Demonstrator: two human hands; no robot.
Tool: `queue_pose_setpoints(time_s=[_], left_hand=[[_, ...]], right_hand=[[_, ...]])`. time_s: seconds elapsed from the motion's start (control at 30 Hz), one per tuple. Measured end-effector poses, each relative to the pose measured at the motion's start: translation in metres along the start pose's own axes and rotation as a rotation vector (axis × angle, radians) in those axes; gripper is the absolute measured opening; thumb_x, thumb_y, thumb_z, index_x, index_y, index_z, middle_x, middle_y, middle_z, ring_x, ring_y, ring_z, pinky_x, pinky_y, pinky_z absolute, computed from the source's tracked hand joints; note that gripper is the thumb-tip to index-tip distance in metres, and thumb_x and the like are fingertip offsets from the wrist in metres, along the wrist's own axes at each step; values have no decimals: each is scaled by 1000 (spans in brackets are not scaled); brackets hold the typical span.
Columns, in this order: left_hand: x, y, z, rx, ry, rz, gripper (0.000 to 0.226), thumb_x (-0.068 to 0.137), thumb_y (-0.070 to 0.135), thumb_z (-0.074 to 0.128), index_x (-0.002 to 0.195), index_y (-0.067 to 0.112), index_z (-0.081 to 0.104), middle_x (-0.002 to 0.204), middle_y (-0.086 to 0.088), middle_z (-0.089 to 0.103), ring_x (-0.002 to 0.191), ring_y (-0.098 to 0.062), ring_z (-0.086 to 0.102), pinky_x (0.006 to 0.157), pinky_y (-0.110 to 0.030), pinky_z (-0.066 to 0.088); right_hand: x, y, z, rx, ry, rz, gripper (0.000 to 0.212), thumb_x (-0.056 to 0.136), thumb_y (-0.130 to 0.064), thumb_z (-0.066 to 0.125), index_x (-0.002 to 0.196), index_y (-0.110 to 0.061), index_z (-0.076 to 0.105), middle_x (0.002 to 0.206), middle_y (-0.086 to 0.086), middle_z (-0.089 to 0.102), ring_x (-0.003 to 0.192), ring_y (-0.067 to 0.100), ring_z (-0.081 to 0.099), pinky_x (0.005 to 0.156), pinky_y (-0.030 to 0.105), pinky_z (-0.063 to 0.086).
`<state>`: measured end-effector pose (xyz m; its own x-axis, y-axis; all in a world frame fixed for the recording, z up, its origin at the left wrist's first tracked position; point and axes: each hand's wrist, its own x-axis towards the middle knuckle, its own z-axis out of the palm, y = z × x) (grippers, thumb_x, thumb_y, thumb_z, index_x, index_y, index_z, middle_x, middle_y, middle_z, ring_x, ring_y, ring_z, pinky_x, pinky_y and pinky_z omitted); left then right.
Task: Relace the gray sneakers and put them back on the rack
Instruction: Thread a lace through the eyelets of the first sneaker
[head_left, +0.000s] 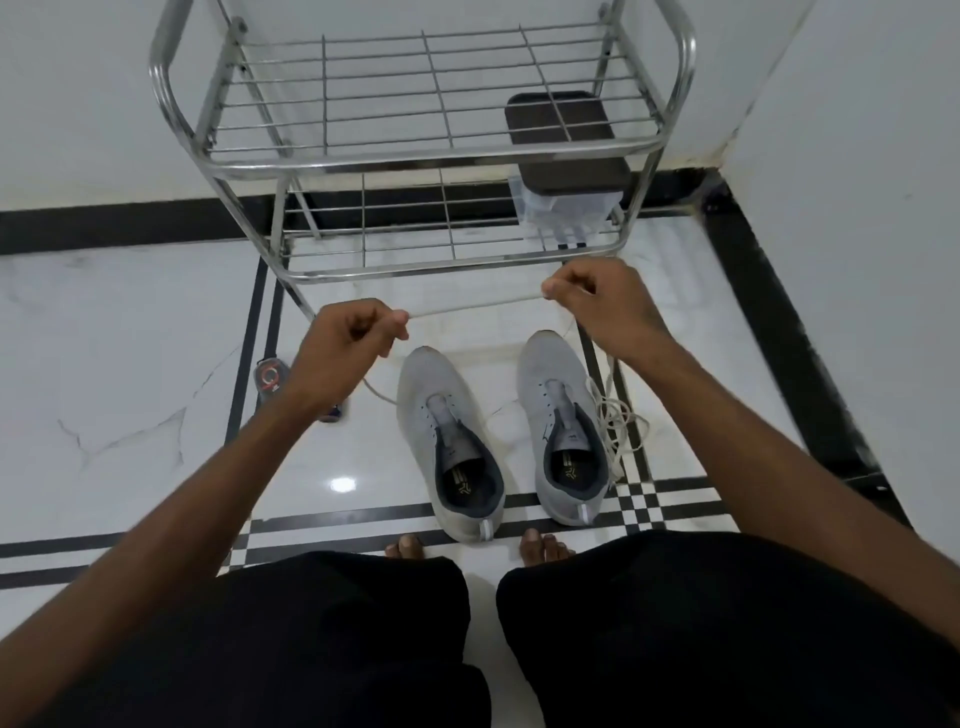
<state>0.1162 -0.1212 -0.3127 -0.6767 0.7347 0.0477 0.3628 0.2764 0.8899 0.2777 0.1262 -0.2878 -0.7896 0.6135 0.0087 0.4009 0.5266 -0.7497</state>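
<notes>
Gray sneakers (498, 436) are sitting laceless on the floor (130, 364) before the rack (415, 166); our left hand (348, 348) and right hand (597, 301) are pinching a lace (475, 307) taut between them, its trailing ends partly hidden behind our wrists.
</notes>
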Motion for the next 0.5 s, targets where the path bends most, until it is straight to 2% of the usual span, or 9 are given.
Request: queue_pose_setpoints(time_s=[0.07,0.13,0.17,0.23,0.3,0.33,0.4,0.43,0.5], left_hand=[[-3,6,-10,10,76,3,29,99,31,57,79,15,70,62,2,55,59,-6,49,58,-15,40],[-5,9,-16,25,123,-2,27,98,29,59,81,13,71,62,3,55,59,-3,49,57,-10,39],[-7,9,-17,47,127,5,26,98,29,59,81,13,72,61,7,55,58,-2,49,58,-9,39],[-8,9,-11,110,93,12,23,97,29,61,83,16,74,59,16,57,58,-1,51,58,-9,39],[-8,11,2,163,13,26,21,95,31,63,83,20,75,62,24,62,61,1,57,61,-8,41],[-8,13,10,160,-35,30,20,95,31,63,83,21,76,66,25,65,63,1,60,63,-9,43],[-6,12,27,142,-107,25,20,94,34,64,81,24,76,69,17,69,64,-2,63,64,-17,48],[-4,10,34,147,-130,14,21,94,36,63,79,26,75,67,15,68,63,-3,62,64,-19,48],[-3,3,42,150,-160,-22,23,94,37,63,77,27,74,64,13,67,64,-6,62,64,-23,48]], right_hand=[[2,15,-6,-56,190,109,20,95,-36,61,88,-21,72,82,-9,67,78,10,61,70,27,44],[0,25,-8,-174,239,215,23,97,-37,57,92,-20,71,91,-4,70,86,17,64,72,30,47],[-3,28,-6,-253,158,239,22,97,-35,55,94,-20,71,97,-3,70,91,19,65,76,32,49],[-13,26,3,-393,-95,163,21,94,-28,57,110,-22,68,117,0,66,112,23,60,94,39,49],[-27,11,16,-330,-313,0,53,91,-25,64,142,-25,49,145,0,48,135,20,42,110,34,35],[-34,1,24,-231,-399,-54,67,91,-26,67,151,-26,37,151,-3,42,137,16,38,110,28,31],[-43,-13,46,-97,-499,-120,74,90,-31,70,153,-32,30,141,-10,52,122,9,50,100,25,39],[-44,-13,58,-75,-510,-141,64,91,-32,70,147,-33,40,128,-11,62,112,9,58,94,28,47],[-42,-5,72,-104,-473,-142,25,92,-29,69,117,-28,66,95,-8,72,90,13,67,84,39,55]])
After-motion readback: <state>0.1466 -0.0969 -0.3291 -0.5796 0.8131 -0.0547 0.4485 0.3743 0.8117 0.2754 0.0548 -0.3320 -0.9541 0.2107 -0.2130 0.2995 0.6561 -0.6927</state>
